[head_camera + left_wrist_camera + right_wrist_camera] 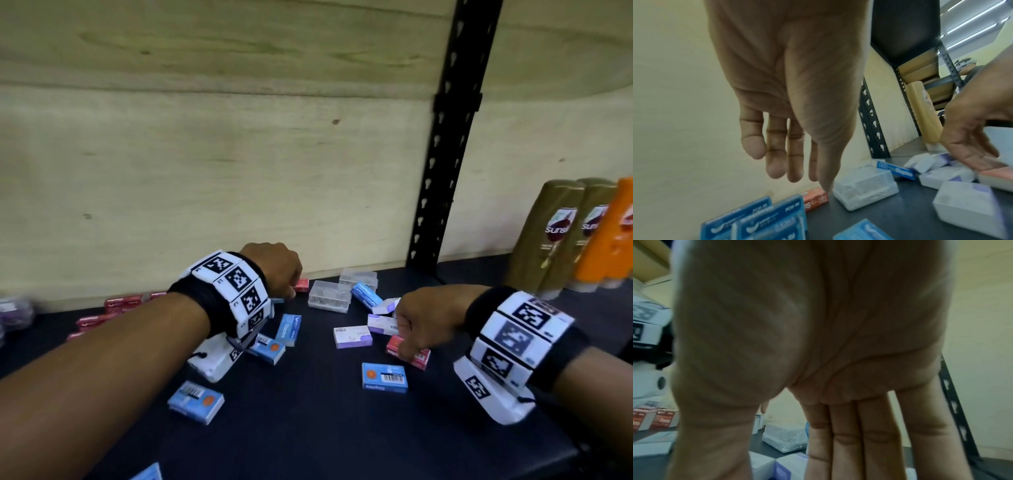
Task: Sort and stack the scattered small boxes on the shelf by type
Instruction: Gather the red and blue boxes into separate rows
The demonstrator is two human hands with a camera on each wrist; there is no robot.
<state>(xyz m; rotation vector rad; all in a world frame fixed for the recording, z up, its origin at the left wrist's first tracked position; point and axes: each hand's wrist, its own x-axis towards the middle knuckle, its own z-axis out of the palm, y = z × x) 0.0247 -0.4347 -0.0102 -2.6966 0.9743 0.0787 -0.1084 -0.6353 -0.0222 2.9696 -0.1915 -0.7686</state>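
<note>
Small boxes lie scattered on the dark shelf (325, 428): several blue ones (384, 377), white-and-purple ones (352, 336), two clear plastic cases (329, 296) and red ones. My left hand (286, 286) reaches to the back wall, its fingers (777, 162) hanging straight and holding nothing, just above a small red box (302, 284) (816, 198). My right hand (407, 342) is lowered onto another red box (411, 356) (995, 176), with its fingers (859, 443) straight and not curled round it. Several red boxes (121, 303) sit grouped at the back left.
A black slotted upright (442, 171) stands against the plywood back wall. Gold shampoo bottles (548, 236) and an orange bottle (613, 233) stand at the right. A purple packet (13, 311) lies at the far left. Two blue boxes (756, 224) lie under my left wrist.
</note>
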